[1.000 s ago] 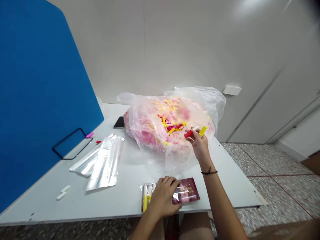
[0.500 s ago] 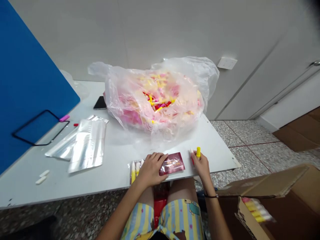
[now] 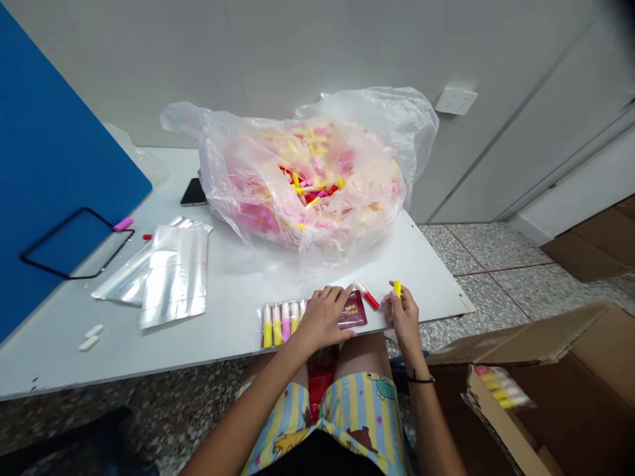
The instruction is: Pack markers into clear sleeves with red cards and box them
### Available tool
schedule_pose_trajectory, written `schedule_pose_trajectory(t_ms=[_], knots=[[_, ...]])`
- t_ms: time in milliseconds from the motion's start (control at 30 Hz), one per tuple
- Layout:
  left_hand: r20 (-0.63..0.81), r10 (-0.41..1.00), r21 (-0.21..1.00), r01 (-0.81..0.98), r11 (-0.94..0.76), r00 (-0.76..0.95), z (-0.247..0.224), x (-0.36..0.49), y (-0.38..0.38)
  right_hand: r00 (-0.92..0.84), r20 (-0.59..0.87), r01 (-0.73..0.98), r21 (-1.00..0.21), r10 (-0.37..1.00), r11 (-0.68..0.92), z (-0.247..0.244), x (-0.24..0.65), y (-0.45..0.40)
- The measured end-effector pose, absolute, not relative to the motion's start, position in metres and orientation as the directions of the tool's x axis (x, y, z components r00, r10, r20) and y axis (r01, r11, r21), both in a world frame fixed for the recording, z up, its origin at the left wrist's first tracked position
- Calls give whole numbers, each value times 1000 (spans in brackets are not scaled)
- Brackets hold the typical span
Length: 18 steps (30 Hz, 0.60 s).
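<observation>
My left hand (image 3: 325, 317) lies with its fingers spread over a clear packet that holds several white-topped yellow and pink tubes (image 3: 277, 324) and a dark red card (image 3: 353, 311). Its fingertips come close to a red and white tube (image 3: 367, 295), which lies on the white table beyond the card. Near the table's front edge, my right hand (image 3: 403, 309) grips a yellow tube (image 3: 397, 289) upright between its fingers. Behind both hands stands a large translucent plastic bag (image 3: 302, 225), with red, yellow and pink tubes showing through its opening.
Silvery pouches (image 3: 174, 274) lie on the left of the white table (image 3: 208, 340), near two white pieces (image 3: 90, 340), a black frame (image 3: 79, 274) and a pink piece (image 3: 124, 225). A phone (image 3: 194, 192) is beside the bag. An open cardboard box (image 3: 496, 344) stands lower right.
The red and white tube has left my right hand and now lies on the table beside the card. My left hand has moved right, uncovering more tubes in the packet. The view has shifted slightly.
</observation>
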<state>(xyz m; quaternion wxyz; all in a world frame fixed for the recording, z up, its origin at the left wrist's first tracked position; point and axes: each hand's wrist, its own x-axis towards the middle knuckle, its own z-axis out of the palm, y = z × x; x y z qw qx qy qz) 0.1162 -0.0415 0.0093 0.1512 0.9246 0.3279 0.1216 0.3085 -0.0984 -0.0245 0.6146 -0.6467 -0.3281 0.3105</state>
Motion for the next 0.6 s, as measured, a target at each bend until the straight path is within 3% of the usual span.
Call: schedule_pose_trajectory(t_ms=[267, 433, 600], knots=[[176, 663, 455, 537, -710, 728, 2, 103, -38, 601, -27, -59, -998, 799, 10, -8, 303, -117], [185, 660, 454, 532, -715, 728, 1, 103, -39, 464, -108, -223, -975, 879, -2, 3, 309, -126], [183, 660, 460, 530, -712, 729, 2, 104, -39, 466, -122, -227, -974, 876, -15, 2, 308, -132]])
